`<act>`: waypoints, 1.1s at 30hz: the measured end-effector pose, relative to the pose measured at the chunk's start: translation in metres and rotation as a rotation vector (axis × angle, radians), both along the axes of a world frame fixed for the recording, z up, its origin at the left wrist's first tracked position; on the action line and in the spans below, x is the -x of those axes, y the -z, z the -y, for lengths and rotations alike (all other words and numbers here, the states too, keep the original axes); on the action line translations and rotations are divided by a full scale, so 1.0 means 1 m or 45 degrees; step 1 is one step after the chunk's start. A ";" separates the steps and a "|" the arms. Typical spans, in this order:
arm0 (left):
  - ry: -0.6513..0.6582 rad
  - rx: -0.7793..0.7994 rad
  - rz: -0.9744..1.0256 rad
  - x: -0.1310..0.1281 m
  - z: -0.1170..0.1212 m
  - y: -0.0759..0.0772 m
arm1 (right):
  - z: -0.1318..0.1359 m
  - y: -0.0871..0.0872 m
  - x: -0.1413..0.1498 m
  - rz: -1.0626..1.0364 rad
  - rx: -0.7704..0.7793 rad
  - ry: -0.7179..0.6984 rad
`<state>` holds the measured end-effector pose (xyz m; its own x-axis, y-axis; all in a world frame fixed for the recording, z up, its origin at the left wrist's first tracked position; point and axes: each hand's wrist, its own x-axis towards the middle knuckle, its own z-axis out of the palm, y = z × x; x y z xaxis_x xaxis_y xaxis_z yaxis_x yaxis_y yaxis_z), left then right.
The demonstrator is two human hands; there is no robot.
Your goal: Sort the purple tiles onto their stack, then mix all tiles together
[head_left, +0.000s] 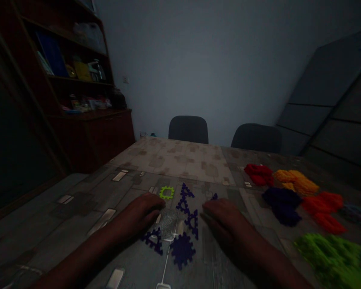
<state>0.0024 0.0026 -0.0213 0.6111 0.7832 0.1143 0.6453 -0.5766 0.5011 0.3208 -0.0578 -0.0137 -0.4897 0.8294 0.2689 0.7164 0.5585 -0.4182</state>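
Over the near end of the bench (78,208), with its grey stone-print covering, both bare hands lie palm down among a scatter of flat cut-out shapes. The left hand (135,214) has its fingers (153,204) loosely together and slightly curled, reaching toward a lime-green gear-shaped ring (167,193), which sits just beyond them. Nothing shows held in those fingers, though the dim light hides some detail. Under and just beside them lies a clear, glossy square piece (168,224). The right hand (222,218) rests with its fingers (209,210) similarly narrow and empty, close to a dark purple triangular frame (193,223). Two more such triangles (183,205) stand in a loose line beyond it, and another (153,241) lies nearer the person, below the left hand. A dark purple gear-shaped piece (182,251) sits between the wrists. To the right, well apart from the hands, lie fuzzy heaps in red (258,174), amber (295,182), dark purple (282,205), orange-red (323,208) and green (331,261), too blurred to identify. Beyond the bench stand two dark chairs (188,129) and a wooden shelf cabinet (90,136).
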 end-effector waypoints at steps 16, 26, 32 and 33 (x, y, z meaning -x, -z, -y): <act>0.178 0.330 -0.171 0.008 0.023 -0.035 | -0.031 0.014 -0.027 0.140 0.149 0.166; 0.164 0.214 -0.176 -0.005 0.024 -0.032 | -0.034 0.015 -0.046 0.096 0.319 0.003; 0.125 0.193 -0.139 -0.002 0.020 -0.028 | -0.037 0.005 -0.046 0.183 0.351 0.020; 0.116 0.191 -0.140 -0.002 0.020 -0.027 | -0.037 0.005 -0.044 0.189 0.352 0.040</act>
<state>0.0043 -0.0172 0.0061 0.6826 0.7273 -0.0712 0.6495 -0.5591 0.5153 0.3652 -0.0205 -0.0186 -0.4796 0.8765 -0.0412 0.7960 0.4148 -0.4409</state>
